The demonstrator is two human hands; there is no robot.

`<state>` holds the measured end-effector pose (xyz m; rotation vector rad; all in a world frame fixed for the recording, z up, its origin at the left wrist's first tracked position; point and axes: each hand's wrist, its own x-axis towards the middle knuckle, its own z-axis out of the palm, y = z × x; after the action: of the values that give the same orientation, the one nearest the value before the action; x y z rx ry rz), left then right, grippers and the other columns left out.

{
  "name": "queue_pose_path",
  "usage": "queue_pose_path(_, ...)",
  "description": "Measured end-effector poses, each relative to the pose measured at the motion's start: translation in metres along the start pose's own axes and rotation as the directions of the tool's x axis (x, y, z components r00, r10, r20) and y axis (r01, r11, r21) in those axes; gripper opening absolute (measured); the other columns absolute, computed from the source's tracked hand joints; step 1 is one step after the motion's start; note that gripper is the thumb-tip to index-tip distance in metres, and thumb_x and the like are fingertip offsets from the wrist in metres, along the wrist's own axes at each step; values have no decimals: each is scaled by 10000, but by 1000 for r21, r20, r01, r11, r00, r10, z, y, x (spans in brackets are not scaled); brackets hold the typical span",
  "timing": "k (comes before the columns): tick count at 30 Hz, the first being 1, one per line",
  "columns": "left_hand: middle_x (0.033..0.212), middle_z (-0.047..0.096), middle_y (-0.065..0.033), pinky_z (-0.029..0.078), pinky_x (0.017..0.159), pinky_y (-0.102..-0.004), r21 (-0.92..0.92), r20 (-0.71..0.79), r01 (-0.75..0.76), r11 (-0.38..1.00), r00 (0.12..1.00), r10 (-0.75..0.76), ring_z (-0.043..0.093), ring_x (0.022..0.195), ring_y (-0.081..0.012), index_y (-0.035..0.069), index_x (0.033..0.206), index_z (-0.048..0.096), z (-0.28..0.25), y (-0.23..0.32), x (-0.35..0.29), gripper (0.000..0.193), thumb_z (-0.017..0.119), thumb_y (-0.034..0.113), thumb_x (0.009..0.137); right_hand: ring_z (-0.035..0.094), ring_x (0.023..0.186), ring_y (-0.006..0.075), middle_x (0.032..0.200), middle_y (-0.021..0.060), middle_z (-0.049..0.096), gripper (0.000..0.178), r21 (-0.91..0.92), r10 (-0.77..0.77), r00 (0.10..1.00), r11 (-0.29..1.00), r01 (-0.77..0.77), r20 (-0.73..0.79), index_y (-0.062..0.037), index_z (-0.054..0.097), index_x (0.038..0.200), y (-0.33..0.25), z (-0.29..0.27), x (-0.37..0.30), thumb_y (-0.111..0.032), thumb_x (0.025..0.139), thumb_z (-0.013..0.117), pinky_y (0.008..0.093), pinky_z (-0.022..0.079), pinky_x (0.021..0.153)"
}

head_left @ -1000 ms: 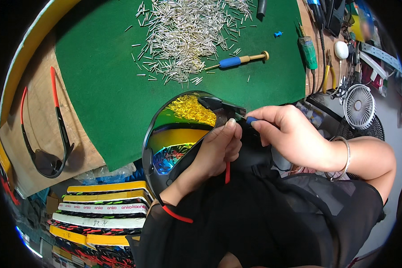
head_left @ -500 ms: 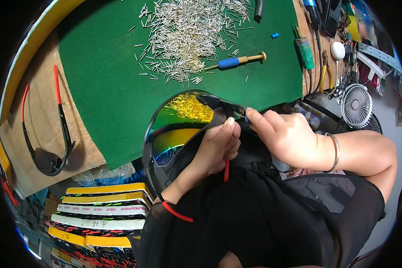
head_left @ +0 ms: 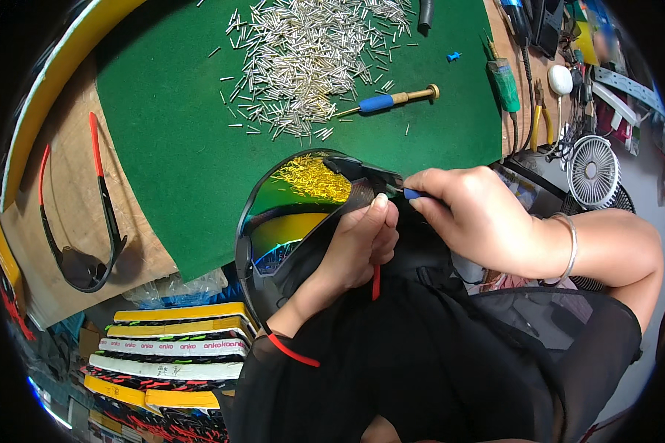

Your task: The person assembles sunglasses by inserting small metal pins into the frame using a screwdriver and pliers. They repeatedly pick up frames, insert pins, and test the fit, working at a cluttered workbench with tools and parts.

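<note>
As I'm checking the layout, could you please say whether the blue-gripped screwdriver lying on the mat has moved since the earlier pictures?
No: judged against the green mat, the screwdriver has shifted in no direction.

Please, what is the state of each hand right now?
Left hand: closed, holding the mirrored glasses.
Right hand: closed, holding a blue-handled tool.

Black glasses (head_left: pixel 270 255) have red tips (head_left: pixel 292 351) and a yellow, green and blue lens (head_left: pixel 292 227).
</note>
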<state>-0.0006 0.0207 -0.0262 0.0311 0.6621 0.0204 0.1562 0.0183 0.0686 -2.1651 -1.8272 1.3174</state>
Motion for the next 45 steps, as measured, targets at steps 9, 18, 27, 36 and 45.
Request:
queue_pose_path(9, 519, 241, 71, 162, 412, -207, -35, 20, 3, 999, 1000, -2, 212, 438, -46, 127, 704, 436, -1, -1, 0, 322, 405, 374, 909, 458, 524, 55, 600, 16, 563, 199, 552, 339, 842, 640, -534, 420, 3, 616, 881, -6, -9, 7, -130, 856, 469, 208, 384, 501)
queue_pose_path(18, 522, 232, 68, 158, 419, -208, -7, 10, -8, 1000, 1000, 8, 208, 446, -51, 129, 687, 431, 0, 1, -1, 335, 413, 387, 901, 560, 472, 196, 589, 62, 499, 265, -527, -316, 948, 801, 285, 33, -1, 560, 912, -2, 1, -5, -117, 674, 556, 280, 450, 390)
queue_pose_path(27, 515, 243, 67, 156, 418, -215, 12, 15, -12, 1000, 1000, 12, 205, 441, -55, 130, 657, 414, 3, 2, -2, 352, 400, 383, 902, 513, 452, 120, 614, 25, 471, 358, -677, -479, 872, 609, 412, 100, 67, 543, 960, 6, 2, -10, -128, 659, 545, 246, 398, 346)
queue_pose_path(36, 499, 250, 68, 170, 396, -195, -20, 9, -37, 999, 999, 37, 211, 429, -46, 126, 692, 419, 0, -2, 0, 310, 396, 342, 914, 531, 468, 180, 574, 91, 546, 190, 205, 117, 985, 968, -142, 128, 6, 550, 886, 10, 0, 2, -168, 830, 501, 295, 423, 432)
queue_pose_path(45, 502, 260, 71, 164, 389, -196, -21, -13, -64, 998, 998, 63, 216, 417, -42, 117, 720, 422, 0, -2, 0, 302, 392, 340, 921, 353, 356, 33, 649, 25, 556, 214, 592, 314, 673, 321, -739, 670, -41, 550, 1015, 12, -19, 10, -204, 905, 467, 173, 271, 324)
